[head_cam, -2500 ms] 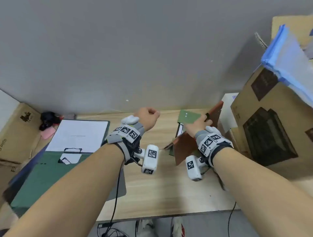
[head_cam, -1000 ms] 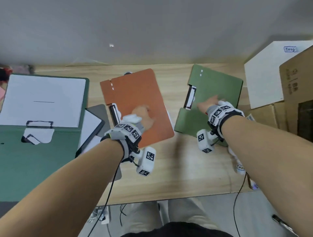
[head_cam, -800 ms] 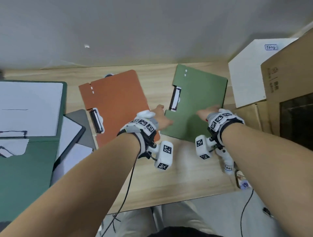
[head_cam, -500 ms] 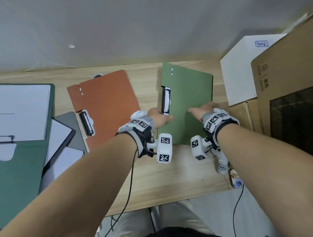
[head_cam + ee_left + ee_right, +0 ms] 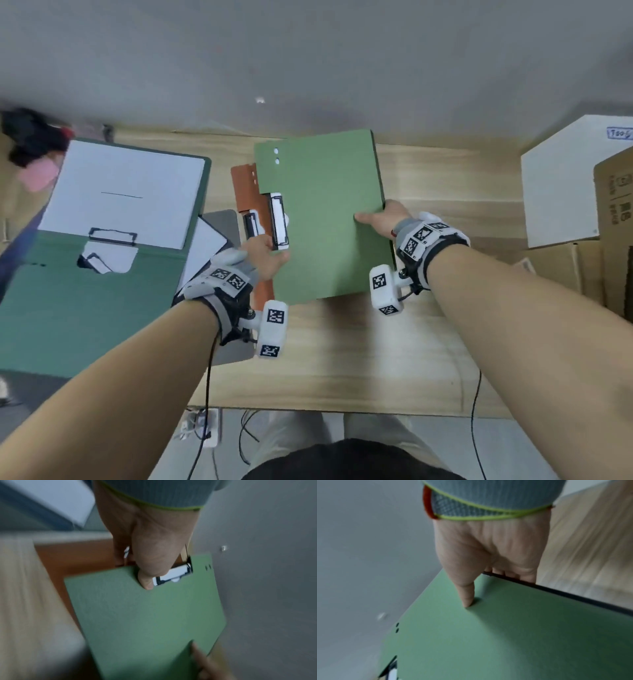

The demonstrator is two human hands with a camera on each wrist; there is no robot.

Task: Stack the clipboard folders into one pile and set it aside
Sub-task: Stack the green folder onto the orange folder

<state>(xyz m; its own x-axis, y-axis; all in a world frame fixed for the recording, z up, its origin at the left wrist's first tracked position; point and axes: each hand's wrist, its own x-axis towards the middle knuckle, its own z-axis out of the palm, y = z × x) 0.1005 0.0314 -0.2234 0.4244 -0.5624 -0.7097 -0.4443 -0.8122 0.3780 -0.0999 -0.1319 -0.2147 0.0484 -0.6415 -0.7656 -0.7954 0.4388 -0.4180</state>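
Note:
Both hands hold a light green clipboard folder (image 5: 325, 219) above the wooden desk (image 5: 428, 342). My left hand (image 5: 265, 255) grips its left edge just below the metal clip (image 5: 279, 221), thumb on top (image 5: 145, 582). My right hand (image 5: 380, 219) grips its right edge, thumb on the cover (image 5: 468, 599) and fingers underneath. The green folder (image 5: 147, 622) covers most of an orange clipboard folder (image 5: 248, 192) lying beneath it; only the orange folder's left strip (image 5: 72, 559) and its clip (image 5: 251, 224) show.
A large dark green folder (image 5: 68, 301) lies open at the left with white paper (image 5: 123, 192) clipped in it. A grey tablet (image 5: 219, 226) lies beside it. A white box (image 5: 568, 181) and cardboard boxes (image 5: 616, 219) stand at the right. A grey wall runs behind.
Both hands have carried the green folder leftward over the orange folder, which lay apart from it half a second ago. Both hands keep their grip on its edges.

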